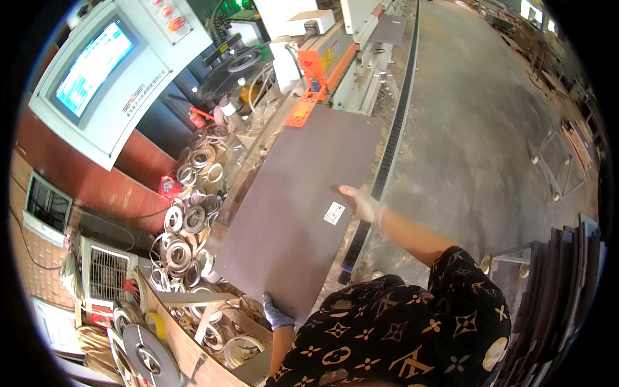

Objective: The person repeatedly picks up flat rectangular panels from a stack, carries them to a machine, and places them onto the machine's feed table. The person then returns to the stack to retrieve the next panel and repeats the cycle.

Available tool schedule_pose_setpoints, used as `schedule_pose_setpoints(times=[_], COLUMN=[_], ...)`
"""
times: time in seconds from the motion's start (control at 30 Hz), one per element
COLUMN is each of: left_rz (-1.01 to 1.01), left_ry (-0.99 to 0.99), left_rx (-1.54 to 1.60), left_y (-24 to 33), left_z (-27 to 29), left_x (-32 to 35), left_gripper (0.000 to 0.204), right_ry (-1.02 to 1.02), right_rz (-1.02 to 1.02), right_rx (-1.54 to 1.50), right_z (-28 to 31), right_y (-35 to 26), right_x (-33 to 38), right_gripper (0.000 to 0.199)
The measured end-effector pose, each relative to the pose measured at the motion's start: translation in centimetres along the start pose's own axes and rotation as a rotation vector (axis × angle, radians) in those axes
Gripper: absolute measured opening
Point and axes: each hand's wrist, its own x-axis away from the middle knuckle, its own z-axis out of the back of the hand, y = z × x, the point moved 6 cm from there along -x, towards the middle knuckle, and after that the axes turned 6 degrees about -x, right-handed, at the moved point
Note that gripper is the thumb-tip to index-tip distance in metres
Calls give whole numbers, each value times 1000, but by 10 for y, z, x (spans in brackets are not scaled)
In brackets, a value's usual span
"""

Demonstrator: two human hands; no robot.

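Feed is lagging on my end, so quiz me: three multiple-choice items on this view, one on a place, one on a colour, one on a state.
1. Where is the white label on the dark brown panel?
A. beside the right hand
B. at the far end
C. under the left hand

2. What colour is the guard at the panel's far end?
A. blue
B. orange
C. green

3. What is the left hand doing?
A. hanging free
B. gripping the panel's near edge
C. touching the screen

A: the label lies beside the right hand.
B: the guard is orange.
B: its fingers wrap that edge.
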Motion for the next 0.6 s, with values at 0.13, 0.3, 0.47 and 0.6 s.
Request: schedule_pose_setpoints(times=[0.13, 0.3, 0.47, 0.6], left_rz=[3, 47, 32, 43], left_ry=[-59, -164, -285, -295], left_rx=[5, 89, 6, -139], left_y=[-7, -19, -25, -28], left_z=[-50, -126, -163, -170], left_x=[-14, -31, -54, -61], left_gripper=[56, 55, 56, 55], right_ry=[-53, 98, 138, 110], right_rz=[35, 160, 364, 587], right_rx=[5, 198, 53, 468], right_z=[6, 19, 41, 66], right_y=[-35, -89, -81, -22], right_x=[-18, -37, -31, 65], right_gripper=[77, 102, 72, 56])
